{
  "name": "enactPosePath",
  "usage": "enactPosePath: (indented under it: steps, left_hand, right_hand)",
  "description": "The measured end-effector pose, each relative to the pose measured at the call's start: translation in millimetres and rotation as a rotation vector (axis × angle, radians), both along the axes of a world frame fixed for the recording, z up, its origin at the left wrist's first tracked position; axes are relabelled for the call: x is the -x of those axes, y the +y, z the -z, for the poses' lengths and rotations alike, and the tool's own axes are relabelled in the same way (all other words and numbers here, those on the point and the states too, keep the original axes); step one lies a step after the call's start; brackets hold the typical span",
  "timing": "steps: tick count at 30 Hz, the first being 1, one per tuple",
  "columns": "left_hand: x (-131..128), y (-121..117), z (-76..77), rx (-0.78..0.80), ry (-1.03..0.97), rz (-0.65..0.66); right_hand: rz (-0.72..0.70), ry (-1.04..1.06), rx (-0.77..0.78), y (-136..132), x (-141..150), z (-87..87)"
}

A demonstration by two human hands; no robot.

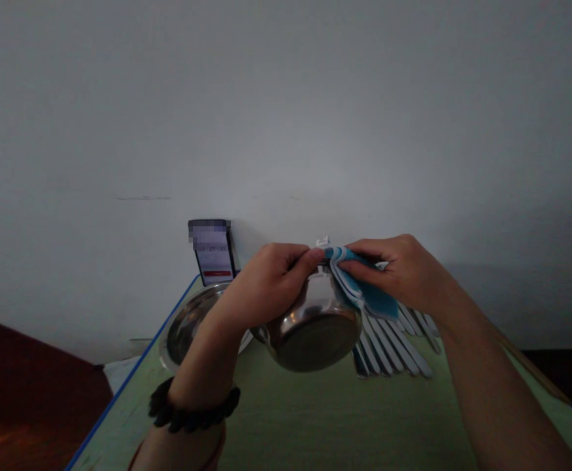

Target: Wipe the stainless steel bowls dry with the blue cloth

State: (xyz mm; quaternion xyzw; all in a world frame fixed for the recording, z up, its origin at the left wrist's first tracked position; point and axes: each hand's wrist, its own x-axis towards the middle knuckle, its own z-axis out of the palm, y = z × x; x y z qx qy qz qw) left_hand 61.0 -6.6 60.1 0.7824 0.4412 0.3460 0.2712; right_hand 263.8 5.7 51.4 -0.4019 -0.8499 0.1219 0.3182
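My left hand (pixel 273 278) grips a small shiny metal pot (pixel 315 327) by its upper part, with the thumb at a dark piece near the top. The pot is tilted, its round bottom facing me, above the green table. In my right hand (pixel 396 268) a folded blue and white cloth (pixel 371 291) is pinched between thumb and fingers, and it touches the pot's upper right side. The inside of the pot is hidden. Beneath the cloth and to the right, several knives (pixel 393 347) lie side by side on the table.
A metal basin (pixel 170 350) stands at the table's left, partly behind my left forearm. Behind it a phone (pixel 214 255) leans against the grey wall (pixel 286 118). The green table (pixel 325 418) has a blue edge on the left.
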Motion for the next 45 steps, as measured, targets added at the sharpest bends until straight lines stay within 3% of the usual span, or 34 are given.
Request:
enactPosePath:
  steps: [6,12,18,27,31,35,41,45]
  left_hand:
    - [-3.3,1.7,3.8,-0.004,-0.014,-0.011]
    - [-3.1,0.4,5.5,0.041,-0.063,0.011]
    - [3.0,2.1,7.7,0.090,-0.198,-0.056]
    - [1.5,6.8,13.4,0.183,-0.338,0.010]
    - [-0.6,3.7,9.5,0.229,-0.189,0.122]
    - [-0.7,2.4,6.2,0.157,-0.013,0.171]
    - [4.7,4.9,7.4,0.115,-0.131,0.078]
    - [3.4,2.8,5.5,0.144,-0.142,0.100]
  right_hand:
    - [0.054,-0.046,0.096,-1.0,-8.0,-0.8]
    - [0.043,-0.004,0.065,-2.0,-8.1,-2.2]
    - [0.068,-0.013,0.100,-2.7,-9.7,-1.6]
    - [0.041,0.048,0.122,-4.6,-11.4,-1.7]
    - [-0.004,0.016,0.124,-5.7,-4.8,-3.9]
    - [-0.067,-0.024,0.119,-4.9,2.6,-5.2]
    - [0.017,-0.029,0.126,-3.5,-6.4,-2.4]
    - [0.024,-0.012,0.065,-6.5,-2.1,-4.9]
